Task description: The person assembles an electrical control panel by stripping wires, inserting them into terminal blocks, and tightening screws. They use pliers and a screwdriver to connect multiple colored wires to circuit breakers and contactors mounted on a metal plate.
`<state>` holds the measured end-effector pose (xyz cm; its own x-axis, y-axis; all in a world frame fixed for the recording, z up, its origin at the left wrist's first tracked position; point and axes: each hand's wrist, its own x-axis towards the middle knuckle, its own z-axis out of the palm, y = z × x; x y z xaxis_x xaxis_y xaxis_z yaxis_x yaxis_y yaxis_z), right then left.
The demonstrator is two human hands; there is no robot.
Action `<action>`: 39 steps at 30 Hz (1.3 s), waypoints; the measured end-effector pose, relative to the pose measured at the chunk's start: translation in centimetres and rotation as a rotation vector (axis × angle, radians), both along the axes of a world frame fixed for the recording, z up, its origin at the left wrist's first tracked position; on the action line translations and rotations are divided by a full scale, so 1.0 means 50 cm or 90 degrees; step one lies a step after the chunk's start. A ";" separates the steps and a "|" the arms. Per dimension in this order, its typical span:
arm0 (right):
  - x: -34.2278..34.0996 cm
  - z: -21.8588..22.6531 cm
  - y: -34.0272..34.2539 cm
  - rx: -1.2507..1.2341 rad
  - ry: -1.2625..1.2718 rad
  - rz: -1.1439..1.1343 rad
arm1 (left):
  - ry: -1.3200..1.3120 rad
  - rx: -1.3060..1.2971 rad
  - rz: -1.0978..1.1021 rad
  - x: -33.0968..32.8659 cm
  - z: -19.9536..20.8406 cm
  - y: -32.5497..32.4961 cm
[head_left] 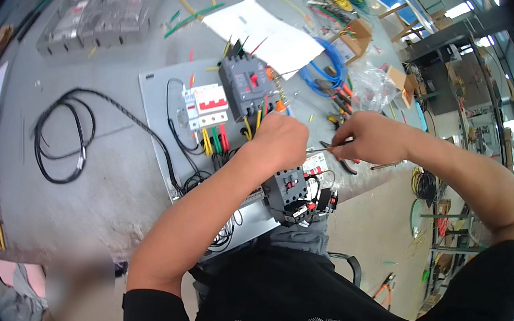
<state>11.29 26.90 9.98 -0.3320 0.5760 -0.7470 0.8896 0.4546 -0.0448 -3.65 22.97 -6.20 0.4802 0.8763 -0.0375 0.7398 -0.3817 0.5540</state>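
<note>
A grey mounting plate (pixel 155 97) lies on the table in front of me, bearing electrical parts and wires. On it sit a large dark circuit breaker (pixel 241 83) with a red switch, and a white breaker (pixel 210 106) with red levers. My left hand (pixel 281 139) is curled over the plate beside the large breaker; its fingertips and whatever they grip are hidden. To its right, my right hand (pixel 368 138) pinches what looks like a slim screwdriver (pixel 319 150), its thin shaft pointing toward the left hand. Nearer me are another dark breaker (pixel 286 189) and a small white breaker (pixel 315 165).
Pliers and cutters (pixel 342 99) lie beyond my right hand, near a blue wire coil (pixel 329 65). White paper (pixel 258 32) covers part of the far table. A black cable coil (pixel 43 137) and clear plastic housings (pixel 104 8) lie left. Shelving stands at right.
</note>
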 end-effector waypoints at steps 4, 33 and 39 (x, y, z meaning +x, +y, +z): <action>0.026 0.028 -0.024 0.111 0.012 0.127 | 0.021 0.008 0.013 0.009 0.009 0.001; 0.139 0.023 -0.050 0.220 0.313 0.238 | -0.048 -0.046 0.069 0.022 -0.013 0.011; 0.111 0.040 -0.042 0.252 0.193 0.166 | -0.048 -0.034 0.073 0.024 -0.010 0.009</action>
<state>16.85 24.79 11.96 -0.6669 0.6630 -0.3402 0.7195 0.6917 -0.0624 -2.44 23.41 -6.71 0.3800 0.9234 -0.0539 0.7329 -0.2651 0.6265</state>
